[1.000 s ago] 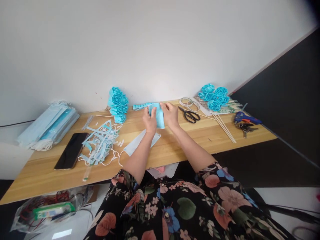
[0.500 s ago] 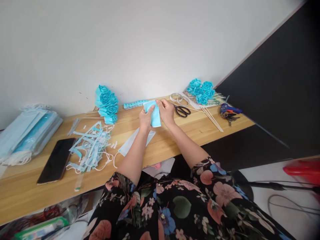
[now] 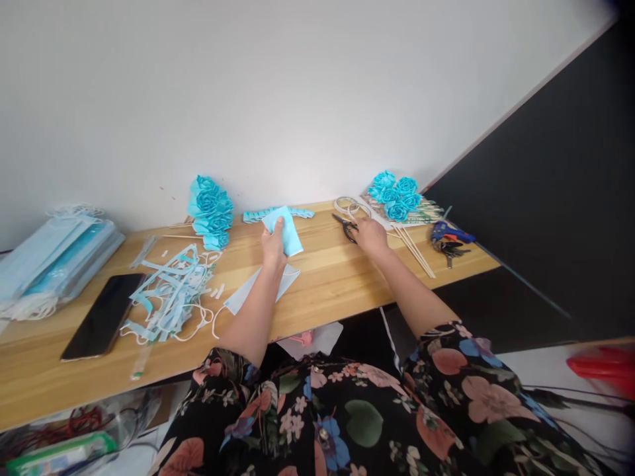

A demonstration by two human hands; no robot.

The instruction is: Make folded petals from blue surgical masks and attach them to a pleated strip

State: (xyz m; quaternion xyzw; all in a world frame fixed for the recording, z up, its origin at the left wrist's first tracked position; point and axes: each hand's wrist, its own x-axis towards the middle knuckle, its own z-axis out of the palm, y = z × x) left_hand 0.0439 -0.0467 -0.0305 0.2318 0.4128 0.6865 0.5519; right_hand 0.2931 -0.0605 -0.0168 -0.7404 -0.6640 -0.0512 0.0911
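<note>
Closest in, below the left forearm, a loose mask [image 3: 243, 295] lies on the table [image 3: 322, 284], partly covered by the arm; a white loop shows at its near end, so it looks uncut there. To the left of that forearm is a heap of trimmed strips and loops [image 3: 173, 291] – cutting that I would call done – with a phone [image 3: 103, 318] lying flat just beyond the heap's left side.

The left hand [image 3: 272, 244] pinches a piece of blue cloth [image 3: 292, 233] between thumb and fingers, holding it up clear of the loose mask. It looks folded and flat, with no pleats that I can make out, so work on this piece seems to be at an early stage. The right hand [image 3: 372, 237], well apart from it, is over the handles of the scissors [image 3: 347, 228]; its fingers are hidden, so I cannot tell whether they are closed on them.

Right of the right hand lie bare sticks [image 3: 415, 252], not joined to anything that I can see, and a glue gun [image 3: 454, 233]. Just beyond that hand are tape rolls [image 3: 359, 203].

Farther off, past the left hand, a pleated strip [image 3: 253, 216] looks already shaped. Two bunches of blue flowers look finished: the left bunch [image 3: 211, 208] beyond and left of the left hand, the right bunch [image 3: 397, 192] beyond the right hand. Far left of the left hand, a stack of masks [image 3: 64, 254] with loops on remains unused – plenty left.
</note>
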